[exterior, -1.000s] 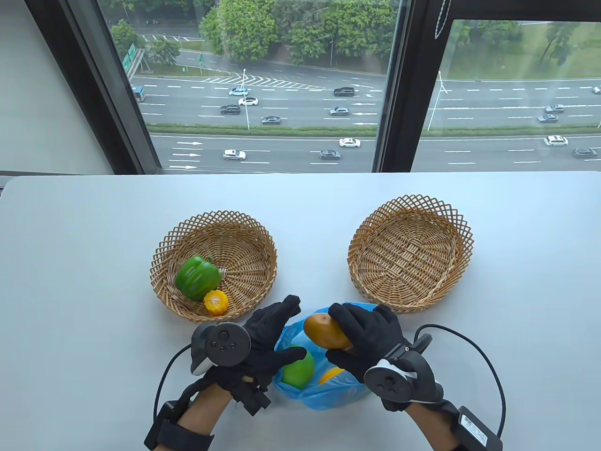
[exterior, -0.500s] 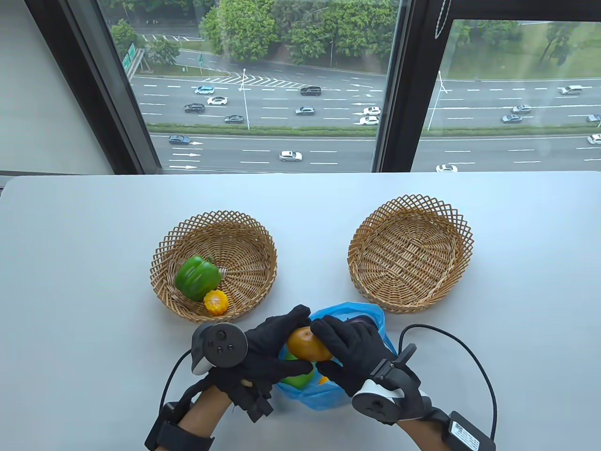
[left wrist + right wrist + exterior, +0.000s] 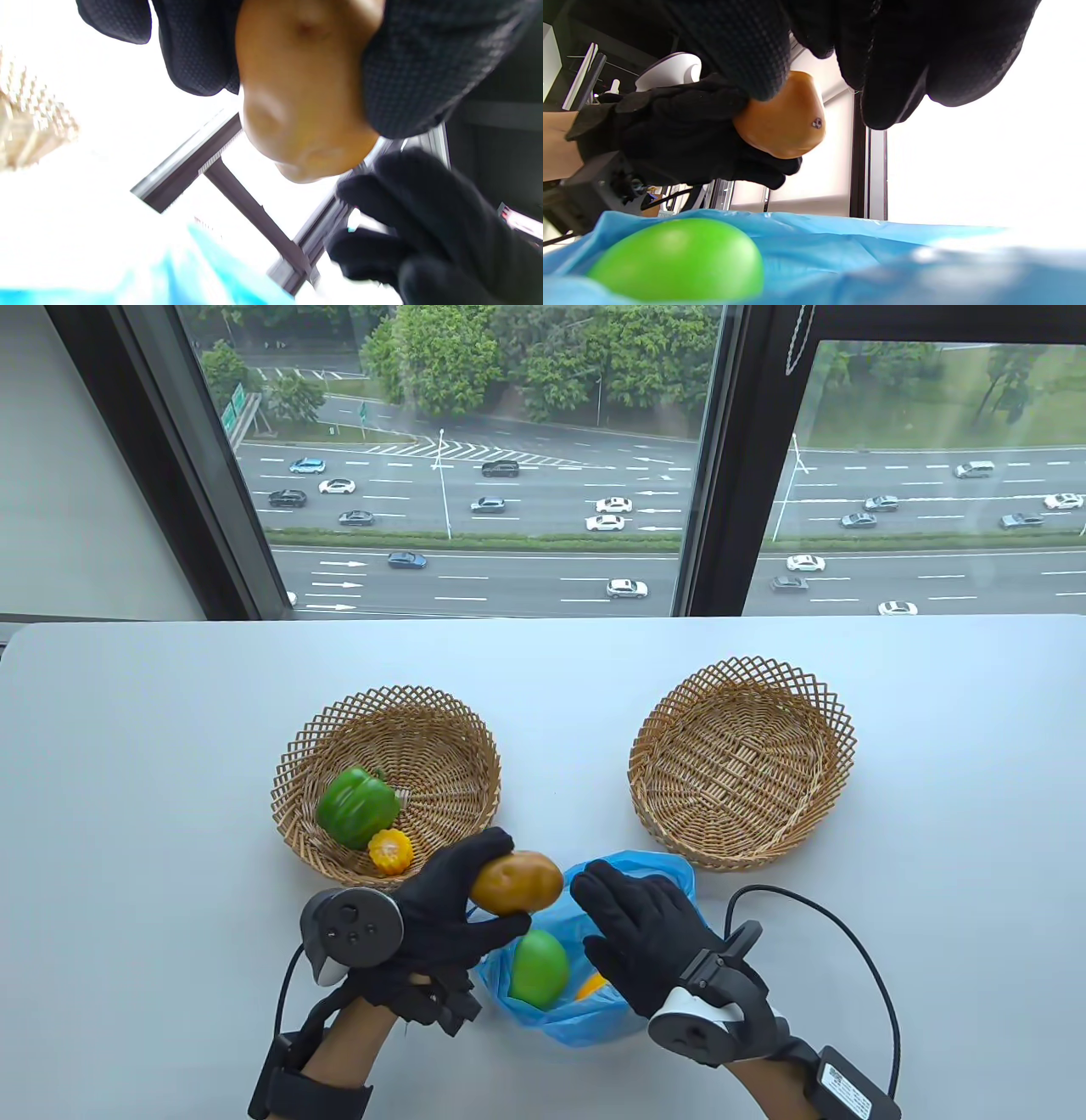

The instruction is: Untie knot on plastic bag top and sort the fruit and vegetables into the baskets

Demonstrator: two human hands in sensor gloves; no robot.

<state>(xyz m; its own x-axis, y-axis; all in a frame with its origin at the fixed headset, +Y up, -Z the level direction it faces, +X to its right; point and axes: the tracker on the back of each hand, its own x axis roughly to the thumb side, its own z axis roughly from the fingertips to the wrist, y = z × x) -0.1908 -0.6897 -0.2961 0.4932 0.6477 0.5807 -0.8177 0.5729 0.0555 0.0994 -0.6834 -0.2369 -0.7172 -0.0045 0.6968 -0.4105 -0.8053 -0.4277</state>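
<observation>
My left hand point(image 3: 475, 891) grips a brown potato point(image 3: 517, 882) just above the table, between the left basket point(image 3: 424, 729) and the open blue plastic bag point(image 3: 653, 869). The left wrist view shows the potato point(image 3: 301, 89) held between thumb and fingers. My right hand point(image 3: 632, 929) hovers over the bag with straight fingers, holding nothing. Inside the bag lie a green fruit point(image 3: 539, 967) and an orange piece point(image 3: 591, 984), mostly hidden. In the right wrist view the green fruit point(image 3: 678, 258) sits in the blue bag point(image 3: 882, 245) below the potato point(image 3: 780, 123). The left basket holds a green pepper point(image 3: 356, 806) and a corn piece point(image 3: 390, 851).
An empty wicker basket point(image 3: 742, 763) stands at the right, behind the bag. The white table point(image 3: 127, 780) ends at a window at the back. Glove cables point(image 3: 857, 950) loop on the table to the right of my right hand.
The potato has passed from my right hand to my left hand, which has carried it leftward toward the left basket. My right hand has let go and opened over the bag.
</observation>
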